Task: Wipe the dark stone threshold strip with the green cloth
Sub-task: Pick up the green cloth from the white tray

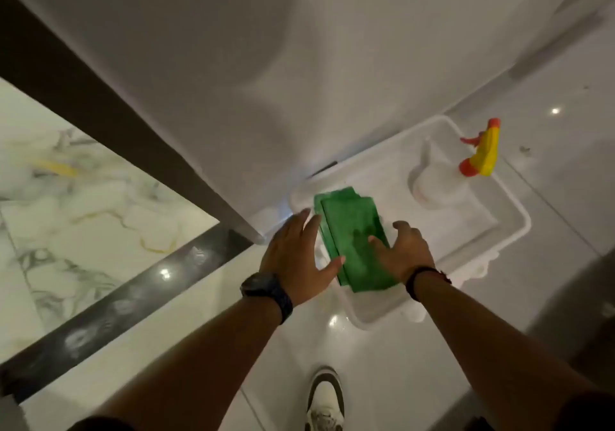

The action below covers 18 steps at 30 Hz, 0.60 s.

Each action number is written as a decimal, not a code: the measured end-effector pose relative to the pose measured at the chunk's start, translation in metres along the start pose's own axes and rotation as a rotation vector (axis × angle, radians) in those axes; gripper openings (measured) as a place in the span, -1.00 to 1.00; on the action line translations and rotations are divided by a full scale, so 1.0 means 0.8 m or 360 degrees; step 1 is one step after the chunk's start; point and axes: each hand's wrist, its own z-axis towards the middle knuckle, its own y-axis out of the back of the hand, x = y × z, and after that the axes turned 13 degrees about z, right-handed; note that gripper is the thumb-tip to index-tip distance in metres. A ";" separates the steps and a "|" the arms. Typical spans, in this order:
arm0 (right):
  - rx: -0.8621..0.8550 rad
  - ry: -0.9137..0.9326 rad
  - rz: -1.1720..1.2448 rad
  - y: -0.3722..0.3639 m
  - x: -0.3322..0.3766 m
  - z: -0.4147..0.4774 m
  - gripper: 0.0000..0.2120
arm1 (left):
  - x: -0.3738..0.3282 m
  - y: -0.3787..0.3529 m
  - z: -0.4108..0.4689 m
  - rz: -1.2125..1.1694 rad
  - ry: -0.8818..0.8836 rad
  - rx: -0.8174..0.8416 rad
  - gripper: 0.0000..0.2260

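A: Where is the folded green cloth point(356, 241)?
B: Lying in the shallow white plastic tray point(512, 227) on the glossy white floor, near a white spray bottle with a yellow and orange trigger head point(479, 154).
A: And the hands?
B: The left hand point(296, 257) and right hand point(404, 250) flank it, fingers spread, each grip apart, clamping nothing.
A: The dark stone threshold strip point(126, 300)?
B: Off to the left, smeared with pale marks.
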 end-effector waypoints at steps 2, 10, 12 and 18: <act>-0.0003 -0.0058 0.0025 -0.013 -0.008 0.025 -0.37 | 0.008 -0.027 0.020 0.0168 -0.0054 -0.0035 -0.16; 0.0100 -0.0041 0.0047 -0.059 -0.025 0.080 -0.47 | 0.040 -0.105 0.030 0.0322 -0.0092 -0.0016 -0.10; 0.0124 0.0034 0.0005 -0.061 -0.016 0.072 -0.67 | 0.042 -0.097 0.029 0.0285 -0.0129 -0.0011 -0.08; 0.0211 0.0743 -0.0101 -0.050 0.051 -0.015 -0.88 | 0.088 -0.027 -0.017 0.0121 0.0056 -0.0048 -0.15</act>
